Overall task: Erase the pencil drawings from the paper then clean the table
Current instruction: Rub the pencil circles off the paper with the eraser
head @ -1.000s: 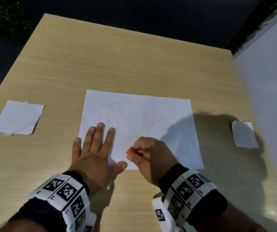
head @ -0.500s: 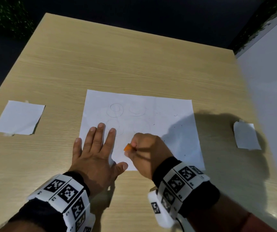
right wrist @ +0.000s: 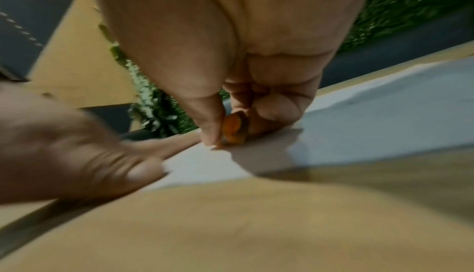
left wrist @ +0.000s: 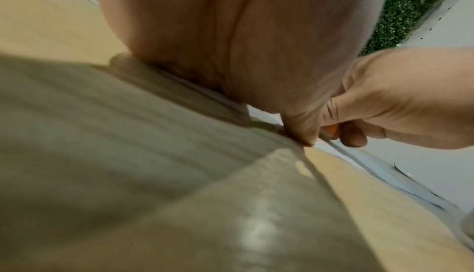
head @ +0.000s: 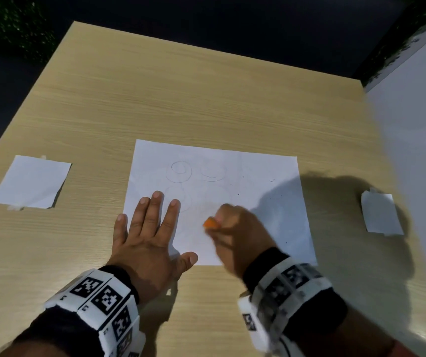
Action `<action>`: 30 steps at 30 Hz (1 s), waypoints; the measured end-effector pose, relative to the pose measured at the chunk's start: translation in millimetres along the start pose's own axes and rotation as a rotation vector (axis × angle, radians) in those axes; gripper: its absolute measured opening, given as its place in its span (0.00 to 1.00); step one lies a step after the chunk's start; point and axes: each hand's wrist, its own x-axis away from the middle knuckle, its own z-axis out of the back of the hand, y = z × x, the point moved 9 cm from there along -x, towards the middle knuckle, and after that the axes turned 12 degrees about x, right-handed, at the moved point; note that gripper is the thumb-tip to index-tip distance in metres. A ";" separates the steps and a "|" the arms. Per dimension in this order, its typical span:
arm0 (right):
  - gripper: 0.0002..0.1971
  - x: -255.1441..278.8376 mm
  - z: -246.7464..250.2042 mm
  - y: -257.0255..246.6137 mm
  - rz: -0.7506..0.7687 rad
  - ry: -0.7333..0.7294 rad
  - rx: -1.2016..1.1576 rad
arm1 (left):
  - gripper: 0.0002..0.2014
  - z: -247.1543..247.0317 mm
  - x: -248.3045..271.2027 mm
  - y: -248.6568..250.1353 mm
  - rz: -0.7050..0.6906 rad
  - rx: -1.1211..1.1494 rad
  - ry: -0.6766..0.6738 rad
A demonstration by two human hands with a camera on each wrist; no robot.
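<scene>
One hand pins the sheet, the other rubs at the pencil marks.

Left to right: a small white slip [head: 30,182] lies near the tabletop's left edge; the left hand [head: 146,237] lies flat, fingers straight, on the near-left corner of the paper [head: 245,171] — likely to stop it sliding. The right hand [head: 235,233] pinches an orange eraser [right wrist: 234,129] against the sheet near its near edge, below the pencil circles [head: 181,171] not yet erased. Another slip [head: 380,213] sits by the right edge.
</scene>
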 end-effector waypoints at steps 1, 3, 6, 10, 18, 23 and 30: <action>0.08 -3.2 11.2 19.3 -0.089 0.008 0.026 | 0.46 -0.5 0.6 0.1 -0.004 -0.004 -0.005; 0.11 -6.9 35.4 46.0 -0.193 0.087 0.122 | 0.46 -1.3 0.4 -0.1 -0.009 -0.004 -0.008; 0.09 -3.5 40.1 31.9 -0.166 0.102 0.153 | 0.46 -0.9 0.4 0.3 -0.006 0.006 0.000; 0.03 12.1 -3.2 -39.6 0.209 0.015 0.186 | 0.47 1.0 1.5 3.7 -0.004 0.007 0.004; 0.11 -15.2 49.9 43.0 -0.168 0.133 0.284 | 0.46 1.0 0.7 1.5 -0.016 0.024 0.008; 0.09 5.3 6.1 -30.5 0.196 0.000 0.104 | 0.46 1.3 1.1 1.8 -0.014 0.024 0.031; 0.13 -23.9 57.8 52.2 -0.223 0.156 0.291 | 0.46 -0.5 0.5 -0.4 -0.016 0.005 0.010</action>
